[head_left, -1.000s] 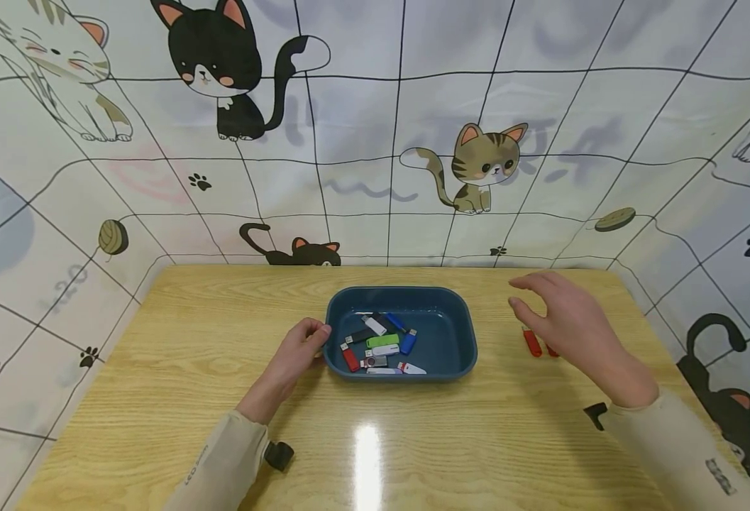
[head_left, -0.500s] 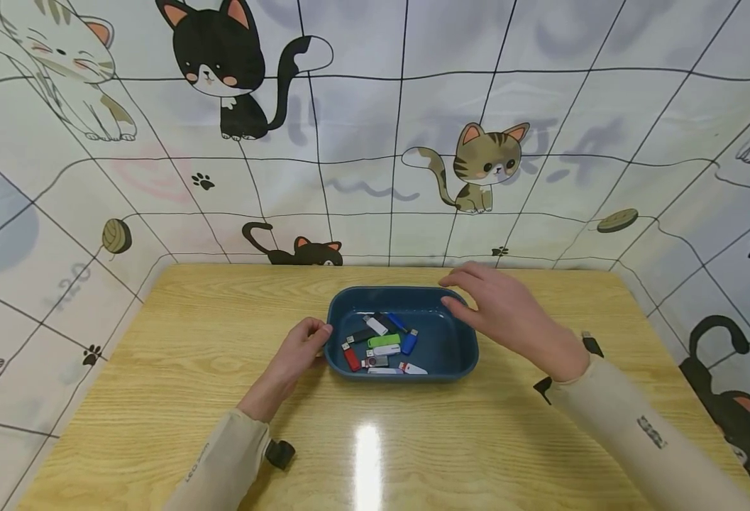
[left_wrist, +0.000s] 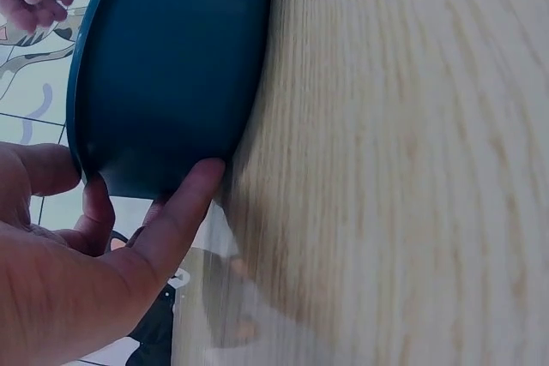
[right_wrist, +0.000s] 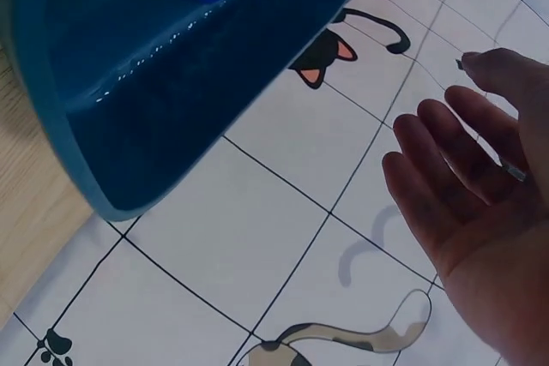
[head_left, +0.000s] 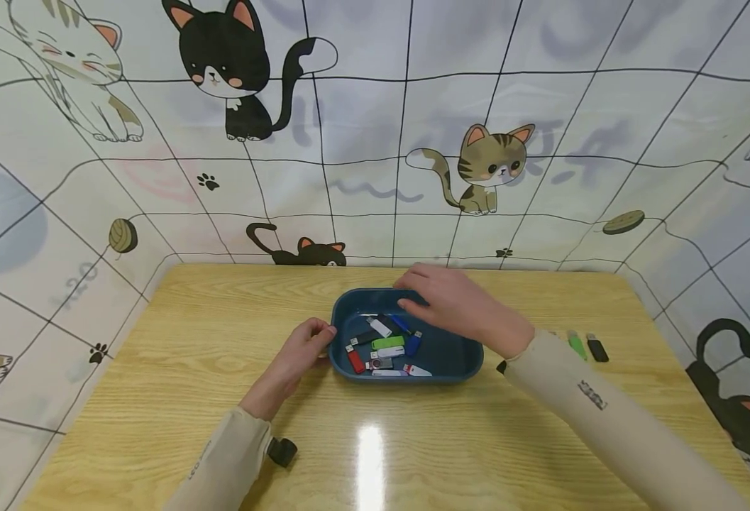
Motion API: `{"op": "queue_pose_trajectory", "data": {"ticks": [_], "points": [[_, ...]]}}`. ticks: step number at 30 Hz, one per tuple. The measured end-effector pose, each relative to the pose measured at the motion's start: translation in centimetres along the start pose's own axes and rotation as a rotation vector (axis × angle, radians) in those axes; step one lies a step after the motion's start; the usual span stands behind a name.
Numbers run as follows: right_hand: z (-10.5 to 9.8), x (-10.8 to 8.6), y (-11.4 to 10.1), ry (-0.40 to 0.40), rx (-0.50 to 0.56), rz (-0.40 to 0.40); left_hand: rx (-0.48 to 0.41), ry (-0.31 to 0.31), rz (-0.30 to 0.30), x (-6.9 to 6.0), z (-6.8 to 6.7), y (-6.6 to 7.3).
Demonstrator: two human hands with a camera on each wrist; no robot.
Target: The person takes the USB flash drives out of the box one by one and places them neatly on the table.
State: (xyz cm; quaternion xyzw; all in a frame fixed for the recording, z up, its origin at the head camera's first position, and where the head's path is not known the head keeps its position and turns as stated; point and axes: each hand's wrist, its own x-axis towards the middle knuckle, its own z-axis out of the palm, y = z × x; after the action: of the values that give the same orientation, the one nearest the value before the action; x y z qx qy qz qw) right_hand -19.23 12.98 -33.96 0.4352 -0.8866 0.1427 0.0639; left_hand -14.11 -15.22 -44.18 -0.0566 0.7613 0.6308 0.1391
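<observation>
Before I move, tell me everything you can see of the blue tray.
The blue tray is a rounded rectangle, open-topped, glossy and plastic-looking, sitting upright on the wooden table. Assorted USB drives lie inside, mostly toward its left. The left hand holds its left end; the right hand is near its far rim, apart from it.

No legible text or labels.

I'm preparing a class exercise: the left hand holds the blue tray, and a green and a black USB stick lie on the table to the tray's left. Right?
Wrong side: the head view shows the green USB stick and black USB stick on the table, to the right of the blue tray the left hand holds.
</observation>
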Motion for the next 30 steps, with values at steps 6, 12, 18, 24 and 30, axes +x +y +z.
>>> {"op": "queue_pose_trajectory", "data": {"ticks": [6, 12, 18, 24, 30], "points": [[1.7, 1.6, 0.1, -0.092, -0.063, -0.083, -0.002, 0.0, 0.008, 0.1, -0.1, -0.1], [3.2, 3.0, 0.0, -0.202, -0.115, -0.1, -0.009, -0.006, 0.014, 0.2, 0.0, -0.2], [4.6, 3.8, -0.1, -0.256, -0.11, -0.135, -0.023, -0.007, 0.014, 0.3, -0.1, -0.3], [5.8, 4.2, 0.0, -0.33, -0.092, -0.132, -0.016, -0.014, 0.012, 0.2, -0.1, -0.2], [6.6, 4.5, 0.0, -0.417, -0.105, -0.108, -0.02, -0.013, 0.015, 0.1, -0.1, -0.1]]}}
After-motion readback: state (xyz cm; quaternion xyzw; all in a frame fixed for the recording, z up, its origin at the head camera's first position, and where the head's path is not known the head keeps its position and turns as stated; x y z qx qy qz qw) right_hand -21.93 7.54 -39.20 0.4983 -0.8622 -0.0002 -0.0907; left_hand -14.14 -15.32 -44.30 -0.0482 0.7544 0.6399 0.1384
